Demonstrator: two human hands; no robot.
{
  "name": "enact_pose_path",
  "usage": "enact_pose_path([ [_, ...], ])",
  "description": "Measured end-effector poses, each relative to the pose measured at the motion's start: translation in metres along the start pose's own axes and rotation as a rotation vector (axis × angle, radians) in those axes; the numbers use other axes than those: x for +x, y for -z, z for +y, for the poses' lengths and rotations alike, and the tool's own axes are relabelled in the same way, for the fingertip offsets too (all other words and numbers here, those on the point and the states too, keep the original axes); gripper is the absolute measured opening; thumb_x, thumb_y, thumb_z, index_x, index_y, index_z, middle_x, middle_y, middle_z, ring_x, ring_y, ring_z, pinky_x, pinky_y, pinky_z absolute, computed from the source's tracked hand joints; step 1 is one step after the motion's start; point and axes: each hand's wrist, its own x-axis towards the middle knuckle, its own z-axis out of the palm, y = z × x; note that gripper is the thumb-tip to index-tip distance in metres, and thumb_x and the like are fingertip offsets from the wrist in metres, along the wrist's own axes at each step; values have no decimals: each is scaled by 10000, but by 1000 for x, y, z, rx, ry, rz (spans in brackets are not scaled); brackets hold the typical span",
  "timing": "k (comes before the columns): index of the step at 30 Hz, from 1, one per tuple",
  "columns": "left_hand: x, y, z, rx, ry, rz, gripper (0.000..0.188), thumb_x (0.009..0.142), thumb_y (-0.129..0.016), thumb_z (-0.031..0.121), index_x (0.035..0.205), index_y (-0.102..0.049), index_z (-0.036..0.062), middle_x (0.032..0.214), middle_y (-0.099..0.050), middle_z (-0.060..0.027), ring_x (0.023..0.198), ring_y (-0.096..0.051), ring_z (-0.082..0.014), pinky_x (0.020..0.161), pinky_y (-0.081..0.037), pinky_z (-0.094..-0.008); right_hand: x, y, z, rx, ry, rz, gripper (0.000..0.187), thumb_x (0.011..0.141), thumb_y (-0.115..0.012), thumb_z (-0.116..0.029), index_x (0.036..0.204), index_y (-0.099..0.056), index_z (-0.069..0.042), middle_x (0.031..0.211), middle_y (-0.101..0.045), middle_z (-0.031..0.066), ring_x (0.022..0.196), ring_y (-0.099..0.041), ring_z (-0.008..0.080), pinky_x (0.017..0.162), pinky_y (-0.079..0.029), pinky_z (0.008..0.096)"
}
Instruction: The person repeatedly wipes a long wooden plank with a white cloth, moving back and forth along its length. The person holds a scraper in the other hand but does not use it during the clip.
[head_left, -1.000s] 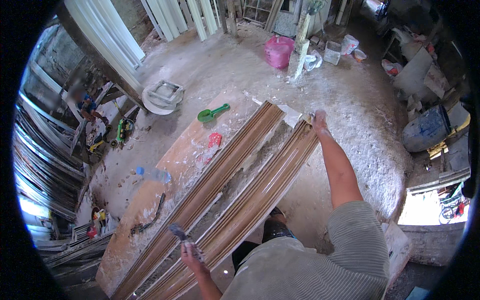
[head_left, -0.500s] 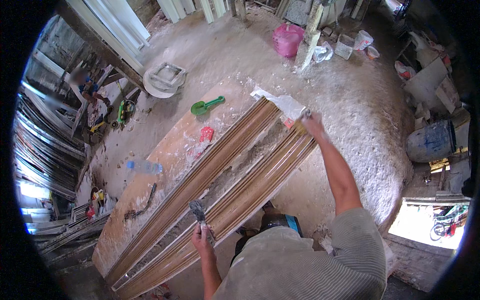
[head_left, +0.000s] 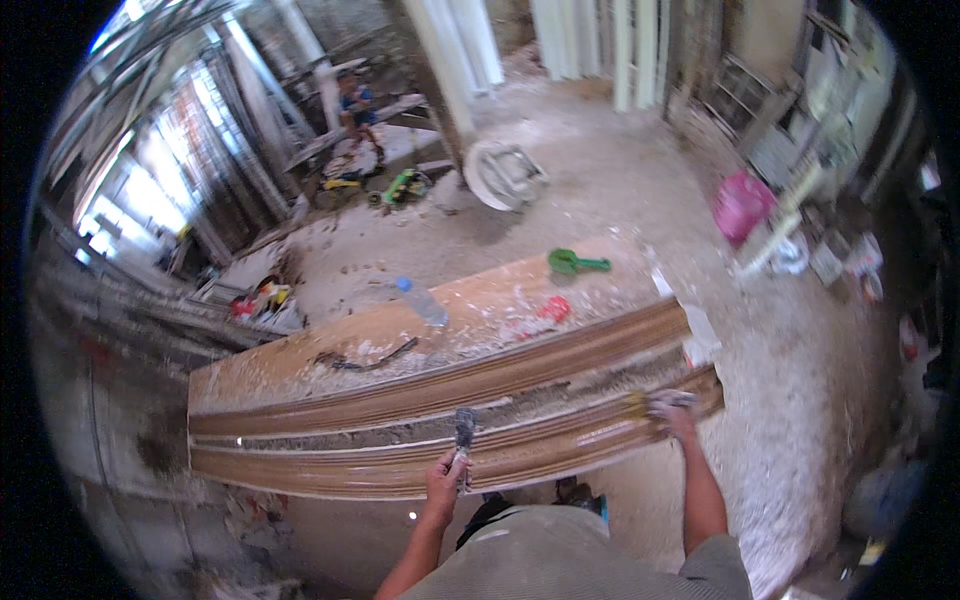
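Two long, ribbed brown moulds lie side by side across a board, the far mould (head_left: 420,397) and the near mould (head_left: 400,465), with a rough grey strip between them. My left hand (head_left: 441,482) is closed around the handle of a flat paintbrush (head_left: 465,428), its dark bristles pointing up over the near mould's middle. At that mould's right end, my right hand (head_left: 680,415) grips a brush (head_left: 637,403) with yellowish bristles, low on the ribbed surface. Blur hides its finer details. The near mould has a wet shine close by.
On the dusty board (head_left: 300,352) behind the moulds lie a plastic bottle (head_left: 424,303), a green scoop (head_left: 577,262), a red piece (head_left: 554,309) and a dark strip (head_left: 366,356). A pink bag (head_left: 743,208) stands by a post. Another person (head_left: 357,105) sits far back left.
My view has turned, so the moulds now run nearly crosswise. My right hand has shifted from the near mould's tip a little inward along it. The left hand still holds its paintbrush.
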Motion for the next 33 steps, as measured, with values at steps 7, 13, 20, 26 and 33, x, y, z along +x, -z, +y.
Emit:
enact_pose_path([
  [7, -17, 11, -6, 44, -63, 37, 188, 931, -585, 181, 1041, -635, 36, 782, -608, 1, 593, -535, -69, 507, -445, -234, 42, 139, 174, -74, -203, 806, 482, 840, -575, -154, 1272, -453, 21, 1184, -490, 246, 1177, -437, 354, 1022, -330, 459],
  [13, -38, 74, -35, -32, 12, 186, 215, 922, -605, 196, 1061, -637, 36, 769, -617, 0, 588, -552, -69, 483, -467, -223, 1, 27, 55, -437, 298, 601, 135, 866, -588, -152, 968, -567, -66, 889, -563, 133, 775, -525, 274, 681, -401, 416],
  [20, -51, 170, -66, -235, 12, 384, 243, 905, -628, 190, 1087, -631, 30, 782, -625, -12, 578, -564, -74, 484, -473, -217, -50, -139, -154, 391, 177, 327, 37, 778, -619, -84, 799, -649, -74, 683, -558, -23, 661, -533, 100, 590, -448, 279],
  [26, -64, 313, -113, -324, -40, 430, 294, 908, -620, 196, 1157, -614, 39, 775, -603, 14, 592, -530, -55, 511, -460, -219, -93, -341, -289, 411, 106, 35, 90, 769, -618, -20, 794, -689, -69, 656, -571, -22, 599, -530, 99, 555, -449, 264],
  [33, -98, 504, -160, -295, -76, 543, 342, 915, -614, 205, 1225, -596, 63, 742, -568, 37, 596, -505, -47, 513, -445, -228, -136, -583, -457, 640, 240, -115, 128, 745, -656, 35, 805, -695, -72, 660, -584, -18, 548, -518, 106, 512, -436, 227],
])
